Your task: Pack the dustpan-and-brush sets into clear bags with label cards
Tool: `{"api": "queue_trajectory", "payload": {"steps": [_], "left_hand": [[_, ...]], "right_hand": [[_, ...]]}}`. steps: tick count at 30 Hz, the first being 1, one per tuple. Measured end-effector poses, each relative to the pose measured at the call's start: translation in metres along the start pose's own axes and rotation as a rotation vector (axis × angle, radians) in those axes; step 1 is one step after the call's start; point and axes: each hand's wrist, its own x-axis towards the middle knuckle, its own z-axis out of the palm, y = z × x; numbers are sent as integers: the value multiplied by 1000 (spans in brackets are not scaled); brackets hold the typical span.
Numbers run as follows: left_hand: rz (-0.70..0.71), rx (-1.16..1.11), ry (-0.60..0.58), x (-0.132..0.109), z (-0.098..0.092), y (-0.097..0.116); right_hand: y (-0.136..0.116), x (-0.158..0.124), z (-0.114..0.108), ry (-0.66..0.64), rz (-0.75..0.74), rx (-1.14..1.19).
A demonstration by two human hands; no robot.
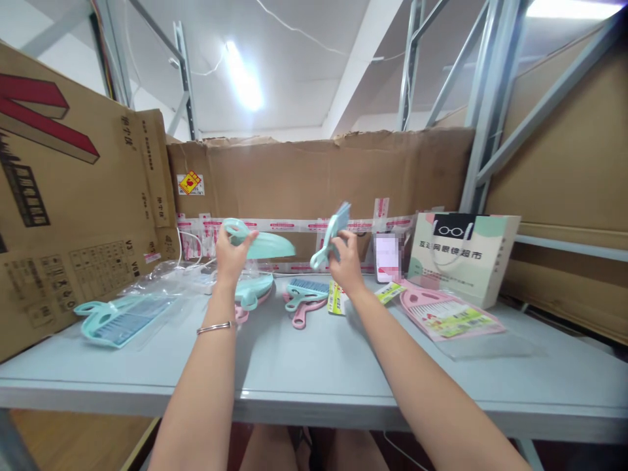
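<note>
My left hand [231, 255] is closed on a mint-green dustpan [272, 244], raised above the table, its pan pointing right. In my right hand [347, 258] is a mint-green hand brush [333, 235], tilted with its bristles up. The two are held apart. Beneath my left hand lies another mint dustpan [254, 288] on top of a pink one. Between my arms, a mint brush [307, 291] with blue bristles rests over a pink brush [300, 318]. A yellow-green label card [336, 299] lies by my right wrist.
A bagged mint dustpan-and-brush set [125, 319] lies left, and a bagged pink set [449, 311] right. Behind them are crumpled plastic [169, 278], a phone [387, 256] and a paper bag [464, 258]. Cardboard boxes [314, 173] wall the back. The table edge [314, 409] is nearest me.
</note>
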Motion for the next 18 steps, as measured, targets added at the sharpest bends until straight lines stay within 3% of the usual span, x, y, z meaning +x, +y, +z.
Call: {"api": "queue_trajectory", "payload": {"steps": [2,6,8,11,14,16,18], "left_hand": [[38,278,-86,0,-6,-13],[14,664,-507,-15,-2,-23],[-60,782,-688,-21,-1,-24],[-138,858,-851,-24,-5,-23],[-190,921,-876,-21,-6,-11],[-132,953,-782,-22,3,8],[76,869,-599,-31,24,36]], "right_hand": [[1,-8,7,-225,-4,-72],[-6,-29,28,-729,18,-211],[-7,-36,36,-866,20,-248],[-5,-38,40,-925,26,-224],[-6,-35,38,-858,46,-161],[-10,-33,38,-808,60,-141],[-17,-33,40,-790,69,-136]]}}
